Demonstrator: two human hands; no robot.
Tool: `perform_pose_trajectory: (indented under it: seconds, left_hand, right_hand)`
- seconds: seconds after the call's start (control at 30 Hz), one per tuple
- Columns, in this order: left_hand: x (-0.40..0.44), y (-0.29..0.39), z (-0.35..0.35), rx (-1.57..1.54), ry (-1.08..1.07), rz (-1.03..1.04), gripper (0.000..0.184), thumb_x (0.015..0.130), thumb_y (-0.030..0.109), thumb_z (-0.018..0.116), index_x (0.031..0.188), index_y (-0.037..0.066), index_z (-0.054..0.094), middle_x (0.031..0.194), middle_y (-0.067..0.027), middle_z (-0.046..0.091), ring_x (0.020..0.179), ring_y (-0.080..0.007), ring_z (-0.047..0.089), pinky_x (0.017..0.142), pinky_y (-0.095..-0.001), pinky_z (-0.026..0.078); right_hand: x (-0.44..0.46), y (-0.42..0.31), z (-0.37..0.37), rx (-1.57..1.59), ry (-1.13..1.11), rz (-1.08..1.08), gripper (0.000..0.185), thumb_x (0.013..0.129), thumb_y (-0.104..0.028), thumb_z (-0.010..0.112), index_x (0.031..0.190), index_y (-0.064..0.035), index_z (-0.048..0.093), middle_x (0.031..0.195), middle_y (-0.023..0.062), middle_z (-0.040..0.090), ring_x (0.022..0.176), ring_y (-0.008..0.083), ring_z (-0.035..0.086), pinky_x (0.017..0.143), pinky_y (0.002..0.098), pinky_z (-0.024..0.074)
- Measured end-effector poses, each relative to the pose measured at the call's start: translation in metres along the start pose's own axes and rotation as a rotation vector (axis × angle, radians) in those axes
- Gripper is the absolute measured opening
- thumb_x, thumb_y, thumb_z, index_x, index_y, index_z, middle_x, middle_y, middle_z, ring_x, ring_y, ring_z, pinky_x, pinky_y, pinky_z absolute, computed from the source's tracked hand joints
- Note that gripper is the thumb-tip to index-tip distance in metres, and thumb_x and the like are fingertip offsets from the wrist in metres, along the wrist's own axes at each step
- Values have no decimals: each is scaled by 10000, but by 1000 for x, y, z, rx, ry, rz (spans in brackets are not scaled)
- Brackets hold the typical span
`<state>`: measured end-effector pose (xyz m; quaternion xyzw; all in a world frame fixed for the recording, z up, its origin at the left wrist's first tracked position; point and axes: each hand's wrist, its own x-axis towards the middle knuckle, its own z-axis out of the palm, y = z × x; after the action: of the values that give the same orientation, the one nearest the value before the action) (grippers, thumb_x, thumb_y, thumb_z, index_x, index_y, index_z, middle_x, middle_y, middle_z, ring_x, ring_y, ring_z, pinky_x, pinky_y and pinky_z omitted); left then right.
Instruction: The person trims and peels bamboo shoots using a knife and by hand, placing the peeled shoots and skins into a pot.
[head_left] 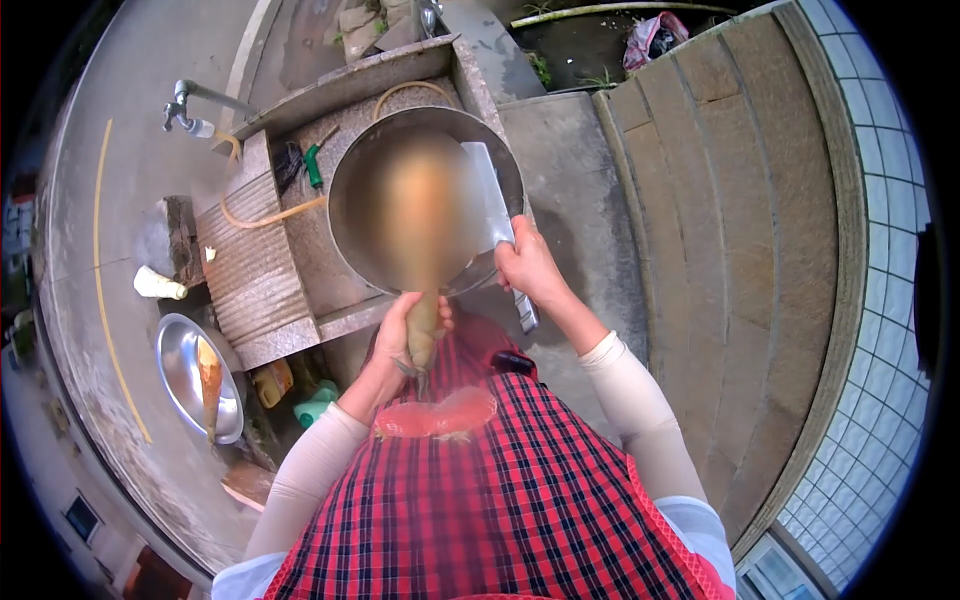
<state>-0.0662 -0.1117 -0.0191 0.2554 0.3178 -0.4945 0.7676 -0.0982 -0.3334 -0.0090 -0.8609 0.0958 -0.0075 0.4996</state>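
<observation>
My left hand (402, 335) is closed around the tapered, pale green end of what looks like a bamboo shoot (422, 340). Its thicker orange-brown part reaches into a large round metal pan (350, 255), where a blur hides the detail. My right hand (530, 262) grips a cleaver (487, 190), its broad blade over the pan's right side, beside the shoot. Whether the blade touches the shoot I cannot tell. A similar shoot (210, 385) lies in a shiny metal basin (172, 370) at the lower left.
The pan rests on a stone sink (350, 82) with a ribbed washboard slab (255, 265). A tap (185, 108) feeds an orange hose (270, 220). A green-handled tool (314, 165) lies in the sink. Stone steps (740, 200) rise at the right.
</observation>
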Motion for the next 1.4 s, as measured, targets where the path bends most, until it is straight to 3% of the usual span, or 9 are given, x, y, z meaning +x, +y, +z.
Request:
perform_pose_trajectory:
  seconds: [0.2,0.37,0.43,0.53,0.63,0.73,0.87,1.03,1.4]
  left_hand:
    - [-4,-3,4,242,135,-48,311,882,281,564,1063,50,461,778,-70,535,618,-164,561,481,-307,490]
    - [-19,-16,20,770,288,250,438,833,234,623,1138,13,400,756,-79,554,503,-160,545,415,-280,453]
    - [-19,-22,14,890,315,334,510,802,220,650,1165,-16,383,786,-109,579,502,-164,559,434,-288,455]
    - [-3,-35,-9,1108,324,506,526,787,199,666,1171,-24,385,793,-117,579,537,-159,578,456,-282,468]
    - [11,-39,-19,1309,352,912,527,768,181,688,1160,-21,399,812,-117,587,595,-151,597,483,-271,489]
    - [-21,-23,26,788,359,264,469,762,157,691,1122,-10,440,841,-107,594,628,-144,602,495,-266,503]
    - [-19,-28,25,475,192,171,299,782,49,655,1011,-10,471,782,-88,567,561,-131,572,454,-266,487]
    - [-7,-35,14,407,163,115,184,754,59,648,907,15,554,672,-30,572,498,-118,543,439,-247,461]
    - [-9,-27,23,437,144,87,124,737,-58,593,796,44,552,652,-13,555,503,-105,525,448,-216,423]
  right_hand:
    - [14,-26,2,-46,-102,10,128,841,-61,483,905,36,430,592,82,545,437,161,545,394,306,436]
    - [27,-69,-14,-412,-113,-193,158,832,-71,496,882,62,429,654,232,592,577,397,597,559,460,486]
    - [29,-66,-13,-382,-155,-101,165,829,-74,496,871,69,426,684,274,584,644,459,571,632,491,473]
    - [30,-49,-8,-395,-152,-143,149,829,-59,475,859,77,421,676,276,584,612,440,579,603,487,479]
    - [36,-50,-1,-246,-224,8,119,827,-41,437,846,73,413,643,227,582,510,340,589,493,439,480]
    - [38,-48,1,-39,-287,152,100,826,-32,398,845,66,399,625,165,565,442,234,567,404,375,458]
    - [52,-69,6,10,-332,692,99,831,-38,384,868,54,382,625,132,543,427,202,554,385,342,447]
    - [40,-80,16,22,-226,669,127,854,-80,409,895,36,379,624,116,540,424,198,552,387,341,443]
    - [21,-84,41,-1,-163,596,156,882,-116,429,854,30,381,618,116,557,438,203,572,424,353,459]
